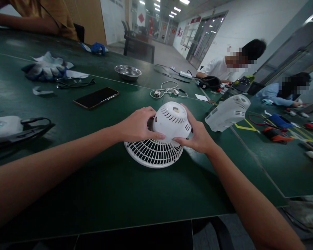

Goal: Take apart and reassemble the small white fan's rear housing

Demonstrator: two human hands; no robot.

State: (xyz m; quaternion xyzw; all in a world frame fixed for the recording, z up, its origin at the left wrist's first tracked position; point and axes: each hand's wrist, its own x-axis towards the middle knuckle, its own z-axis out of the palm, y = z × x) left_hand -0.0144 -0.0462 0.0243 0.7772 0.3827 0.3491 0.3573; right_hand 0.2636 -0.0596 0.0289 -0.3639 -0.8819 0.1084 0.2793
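A white vented fan motor housing (172, 121) sits between my two hands, over a round white fan grille (153, 156) on the green table. My left hand (139, 125) grips the housing's left side, its thumb along the lower front. From the right, my right hand (197, 133) wraps the other side, with its thumb also at the lower front. The fingers behind the housing are partly hidden. Whether the housing is joined to the grille I cannot tell. To the right stands another white vented plastic part (226, 113), tilted on the table.
Beyond my hands lie a phone (96, 98), a metal bowl (127, 72) and a white cable (169, 91). Gloves (47, 67) are at the far left, a white device (5, 126) nearer. An orange tool (276, 134) lies right. Other people sit around the table (106, 194).
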